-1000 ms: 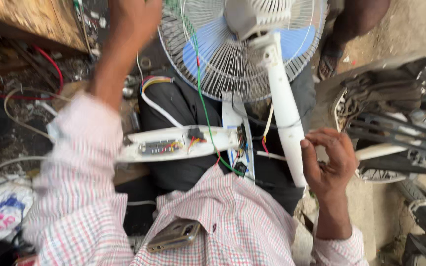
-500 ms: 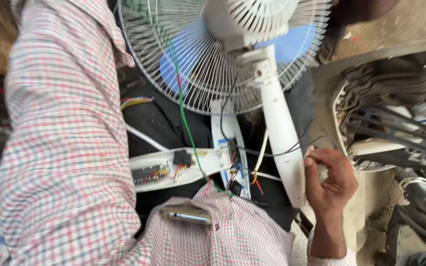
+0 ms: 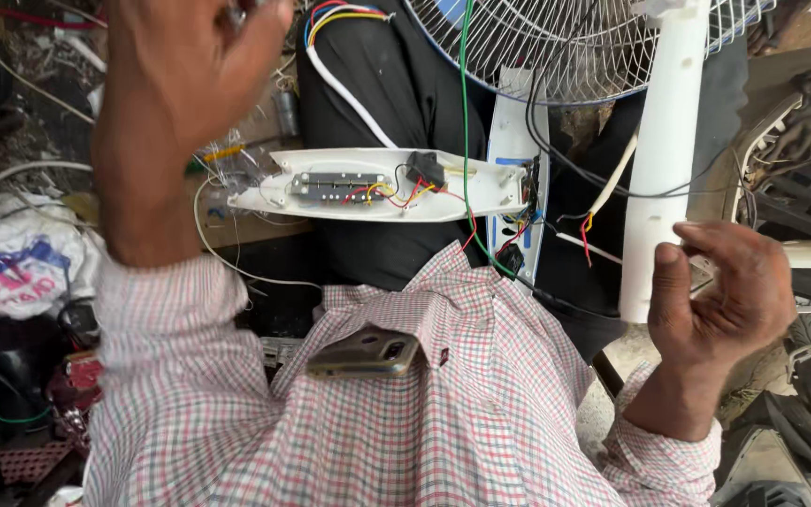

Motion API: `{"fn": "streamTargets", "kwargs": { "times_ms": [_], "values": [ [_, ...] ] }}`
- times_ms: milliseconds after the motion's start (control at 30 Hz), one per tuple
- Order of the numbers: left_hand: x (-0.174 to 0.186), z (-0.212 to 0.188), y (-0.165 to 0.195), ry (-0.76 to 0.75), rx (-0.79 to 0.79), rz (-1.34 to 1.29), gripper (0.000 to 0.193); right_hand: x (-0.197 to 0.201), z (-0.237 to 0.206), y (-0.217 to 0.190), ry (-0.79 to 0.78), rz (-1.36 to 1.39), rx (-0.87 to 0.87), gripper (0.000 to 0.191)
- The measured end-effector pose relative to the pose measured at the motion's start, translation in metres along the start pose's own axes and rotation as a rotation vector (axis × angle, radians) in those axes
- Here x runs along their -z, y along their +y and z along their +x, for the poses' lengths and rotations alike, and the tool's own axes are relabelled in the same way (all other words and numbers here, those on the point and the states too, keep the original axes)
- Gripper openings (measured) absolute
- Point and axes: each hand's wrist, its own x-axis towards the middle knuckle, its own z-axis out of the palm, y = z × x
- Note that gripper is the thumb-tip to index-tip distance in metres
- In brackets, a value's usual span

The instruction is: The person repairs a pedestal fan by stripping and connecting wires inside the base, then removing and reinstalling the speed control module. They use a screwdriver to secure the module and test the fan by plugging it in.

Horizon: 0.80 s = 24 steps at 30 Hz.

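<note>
Left hand (image 3: 175, 113) upper left, fingers curled, contents unclear | right hand (image 3: 725, 300) fingers loosely spread beside white fan pole (image 3: 664, 160) | I fear snagging loose wires (image 3: 396, 192).

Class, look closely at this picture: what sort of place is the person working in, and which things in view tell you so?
Probably a small appliance repair shop: an opened fan, its switch panel with bare wires, and loose cables heaped on the left.

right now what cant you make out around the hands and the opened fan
Head view only:
- Left hand: fingertips cut off by the top edge, and blurred, so whether it holds anything is unclear.
- Fan grille: upper part beyond the top edge.
- Switch panel: wiring too small to trace.
- Right hand: curled beside the white pole; contact unclear.
</note>
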Motion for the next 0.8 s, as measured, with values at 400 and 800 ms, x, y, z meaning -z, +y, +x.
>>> {"fn": "streamTargets", "kwargs": {
  "times_ms": [400,800],
  "values": [
    [-0.070,-0.123,-0.002,-0.160,-0.161,-0.055,0.111,-0.026,0.017,-0.042,-0.170,-0.230,0.148,0.024],
    [-0.086,-0.118,0.020,-0.063,-0.338,-0.127,0.078,-0.083,-0.019,-0.075,-0.346,-0.161,0.265,0.034]
  ]
}}
